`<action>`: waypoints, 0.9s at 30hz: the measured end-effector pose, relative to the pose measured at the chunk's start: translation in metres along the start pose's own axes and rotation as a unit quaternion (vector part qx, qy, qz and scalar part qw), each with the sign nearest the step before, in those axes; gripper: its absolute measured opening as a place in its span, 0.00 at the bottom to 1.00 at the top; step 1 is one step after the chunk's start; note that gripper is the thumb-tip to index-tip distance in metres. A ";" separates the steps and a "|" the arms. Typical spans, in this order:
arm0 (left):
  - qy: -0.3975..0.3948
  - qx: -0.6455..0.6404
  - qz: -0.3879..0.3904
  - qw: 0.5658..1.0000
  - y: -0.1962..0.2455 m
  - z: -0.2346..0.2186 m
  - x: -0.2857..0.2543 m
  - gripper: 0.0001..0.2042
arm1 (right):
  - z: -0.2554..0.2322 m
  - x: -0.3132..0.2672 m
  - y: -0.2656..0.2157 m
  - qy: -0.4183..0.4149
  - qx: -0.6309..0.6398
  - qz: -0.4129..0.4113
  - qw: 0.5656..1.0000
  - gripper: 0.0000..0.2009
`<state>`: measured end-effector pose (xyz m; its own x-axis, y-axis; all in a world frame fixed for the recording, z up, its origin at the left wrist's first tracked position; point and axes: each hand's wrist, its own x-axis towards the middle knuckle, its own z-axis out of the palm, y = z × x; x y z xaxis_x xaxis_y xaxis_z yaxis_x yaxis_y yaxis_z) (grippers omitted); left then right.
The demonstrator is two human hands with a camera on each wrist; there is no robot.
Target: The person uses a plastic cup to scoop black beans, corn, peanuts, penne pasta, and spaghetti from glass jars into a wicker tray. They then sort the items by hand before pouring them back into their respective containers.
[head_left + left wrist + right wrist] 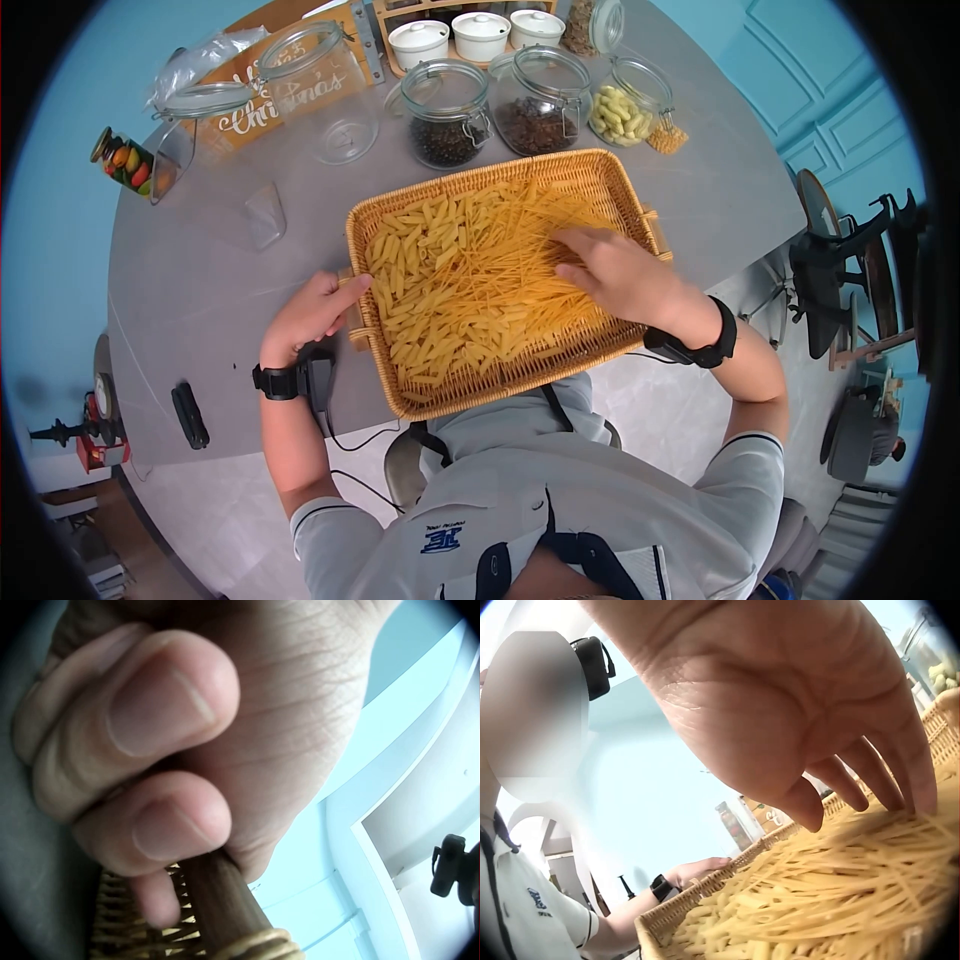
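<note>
A rectangular wicker basket [620,170] extends over the table's near edge toward the person. Penne [405,255] covers its left and near part, while long strands of spaghetti [500,235] lie across the right part. My left hand [318,310] grips the basket's left side handle, and its curled fingers [172,697] show round the wooden bar [225,900] in the left wrist view. Over the right half of the basket is my right hand [625,275], fingers reaching down with the tips among the spaghetti [840,862]. Its thumb stands apart from the other fingers.
Behind the basket stand glass jars with dark contents [447,140], [540,125], and a jar of pale green pieces [620,115]. An uncapped large jar [345,125] and an open-lidded jar [215,140] are at left. White lidded pots [480,38] line the back. A black object [190,415] lies left.
</note>
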<state>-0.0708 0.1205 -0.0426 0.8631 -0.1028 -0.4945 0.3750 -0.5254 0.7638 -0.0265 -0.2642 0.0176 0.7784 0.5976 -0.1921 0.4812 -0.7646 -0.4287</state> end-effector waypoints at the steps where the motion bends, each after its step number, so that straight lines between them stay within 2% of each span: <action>1: 0.001 0.001 0.000 1.000 0.001 0.000 0.000 0.28 | 0.003 0.001 -0.005 -0.003 0.001 -0.010 1.000 0.22; 5: 0.004 -0.001 0.006 1.000 0.001 0.000 -0.001 0.28 | 0.019 0.001 -0.019 0.033 -0.004 -0.098 0.995 0.23; 8: 0.002 0.003 -0.002 1.000 0.001 0.000 0.000 0.28 | 0.020 0.003 -0.021 0.026 0.017 -0.167 0.985 0.22; 11: 0.005 -0.013 0.009 1.000 0.005 0.001 -0.002 0.28 | 0.013 0.000 -0.022 0.036 0.069 -0.176 0.981 0.22; 17: -0.003 -0.001 0.000 1.000 0.000 -0.001 0.001 0.28 | -0.014 0.000 0.004 0.077 0.026 -0.068 0.994 0.21; 21: -0.003 -0.003 0.005 1.000 -0.002 0.000 0.002 0.29 | 0.000 -0.006 0.035 0.064 -0.026 0.035 0.997 0.18; 24: -0.001 -0.002 0.007 1.000 -0.002 0.000 0.001 0.29 | 0.016 -0.009 0.046 0.052 -0.078 0.012 0.996 0.17; 27: 0.000 0.002 0.004 1.000 0.001 0.000 0.000 0.28 | 0.019 -0.012 0.035 0.040 -0.122 0.006 0.992 0.17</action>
<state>-0.0701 0.1204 -0.0418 0.8662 -0.1081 -0.4880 0.3657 -0.5283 0.7663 -0.0264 -0.2933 -0.0120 0.8094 0.5748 -0.1203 0.5477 -0.8127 -0.1987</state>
